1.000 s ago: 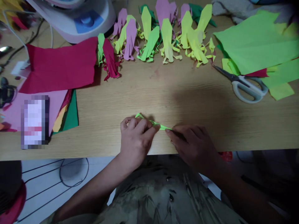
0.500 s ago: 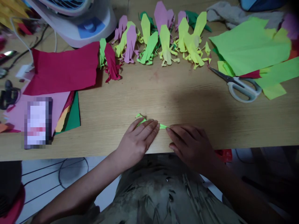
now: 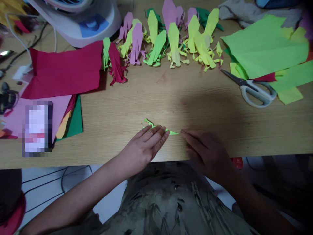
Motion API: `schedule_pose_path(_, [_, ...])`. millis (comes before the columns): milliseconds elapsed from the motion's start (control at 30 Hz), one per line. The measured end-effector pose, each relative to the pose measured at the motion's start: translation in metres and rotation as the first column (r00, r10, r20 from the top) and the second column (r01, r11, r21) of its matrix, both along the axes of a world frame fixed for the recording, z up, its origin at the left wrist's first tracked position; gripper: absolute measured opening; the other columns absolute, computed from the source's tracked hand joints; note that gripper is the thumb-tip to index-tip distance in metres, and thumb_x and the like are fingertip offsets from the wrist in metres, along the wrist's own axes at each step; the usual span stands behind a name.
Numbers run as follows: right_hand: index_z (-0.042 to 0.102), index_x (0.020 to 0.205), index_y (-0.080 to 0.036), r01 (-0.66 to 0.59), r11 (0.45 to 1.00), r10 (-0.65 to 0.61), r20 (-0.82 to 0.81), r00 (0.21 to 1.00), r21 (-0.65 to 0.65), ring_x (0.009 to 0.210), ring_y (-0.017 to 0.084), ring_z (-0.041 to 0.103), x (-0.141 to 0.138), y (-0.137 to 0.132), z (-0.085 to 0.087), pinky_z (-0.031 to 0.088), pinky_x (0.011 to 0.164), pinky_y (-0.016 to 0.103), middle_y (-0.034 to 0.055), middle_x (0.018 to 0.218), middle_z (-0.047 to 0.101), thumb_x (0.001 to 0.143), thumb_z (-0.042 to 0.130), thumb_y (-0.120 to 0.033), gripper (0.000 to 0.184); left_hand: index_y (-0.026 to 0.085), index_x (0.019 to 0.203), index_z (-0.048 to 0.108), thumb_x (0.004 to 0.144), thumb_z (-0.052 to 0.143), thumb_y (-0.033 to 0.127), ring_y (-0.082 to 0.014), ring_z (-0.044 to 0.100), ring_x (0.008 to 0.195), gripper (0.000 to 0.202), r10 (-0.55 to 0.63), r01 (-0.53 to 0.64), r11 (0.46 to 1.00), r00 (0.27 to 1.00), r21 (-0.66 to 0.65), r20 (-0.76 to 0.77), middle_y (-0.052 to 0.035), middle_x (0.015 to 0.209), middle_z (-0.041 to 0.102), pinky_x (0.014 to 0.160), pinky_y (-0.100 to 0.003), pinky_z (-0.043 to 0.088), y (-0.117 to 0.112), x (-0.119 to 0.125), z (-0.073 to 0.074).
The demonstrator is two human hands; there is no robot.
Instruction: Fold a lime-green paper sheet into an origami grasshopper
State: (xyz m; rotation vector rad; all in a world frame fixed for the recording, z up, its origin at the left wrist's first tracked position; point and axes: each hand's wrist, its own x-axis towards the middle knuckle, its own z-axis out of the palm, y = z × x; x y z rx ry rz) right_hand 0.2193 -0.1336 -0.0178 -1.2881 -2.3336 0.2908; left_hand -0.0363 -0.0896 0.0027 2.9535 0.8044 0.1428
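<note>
A small bright-green folded paper figure (image 3: 173, 132) lies on the table close to its front edge. My left hand (image 3: 144, 145) rests flat over its middle, fingers stretched out and pressing it down, so most of it is hidden. Thin cut strips (image 3: 148, 122) of the same paper stick out past my left fingertips. On the other side a narrow pointed end shows. My right hand (image 3: 206, 150) is at that point, its index fingertip at or just beyond the tip, with the thumb apart below and nothing visibly gripped.
Several folded paper figures (image 3: 174, 39) stand in a row at the back. Scissors (image 3: 258, 93) lie at right beside green paper sheets (image 3: 266, 49). A red sheet (image 3: 66, 70), other coloured paper and a blurred-out phone (image 3: 37, 127) are at left, below a fan base (image 3: 95, 26).
My right fingertips have slid a little to the right along the paper, uncovering its pointed end. My left hand stays pressed on the figure. The view has shifted slightly.
</note>
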Motion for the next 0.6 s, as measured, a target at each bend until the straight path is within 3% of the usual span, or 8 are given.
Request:
schedule_pose_path(100, [0.051, 0.138, -0.016, -0.025, 1.0, 0.025, -0.01, 1.0, -0.012, 0.11, 0.025, 0.059, 0.004, 0.0, -0.001, 0.045, 0.09, 0.041, 0.0133, 0.125, 0.064, 0.095, 0.051, -0.023, 0.043, 0.009, 0.147, 0.038, 0.099, 0.04, 0.014, -0.0279, 0.047, 0.135, 0.049, 0.001, -0.001, 1.0, 1.0, -0.003, 0.014, -0.0163, 0.14, 0.056, 0.111, -0.045, 0.04, 0.0, 0.0, -0.001])
schedule_pose_path(333, [0.06, 0.13, -0.019, -0.052, 0.996, 0.036, 0.21, 0.977, 0.07, 0.099, 0.026, 0.057, -0.003, 0.004, 0.004, 0.041, 0.081, 0.042, 0.0123, 0.121, 0.065, 0.094, 0.055, -0.028, 0.037, 0.01, 0.145, 0.042, 0.1, 0.04, 0.017, -0.0266, 0.049, 0.132, 0.046, 0.013, -0.012, 0.999, 1.0, 0.04, -0.009, -0.0146, 0.138, 0.058, 0.109, -0.044, 0.037, 0.0, 0.0, 0.0])
schedule_pose_path(600, [0.063, 0.125, -0.016, -0.004, 0.992, -0.028, 0.247, 0.969, 0.129, 0.099, 0.024, 0.056, -0.009, -0.001, 0.004, 0.037, 0.082, 0.04, 0.0113, 0.116, 0.067, 0.095, 0.054, -0.028, 0.034, 0.013, 0.142, 0.047, 0.101, 0.039, 0.018, -0.0242, 0.048, 0.131, 0.042, 0.017, -0.013, 0.997, 0.999, 0.079, -0.041, -0.0122, 0.138, 0.058, 0.109, -0.045, 0.031, 0.001, 0.001, 0.0])
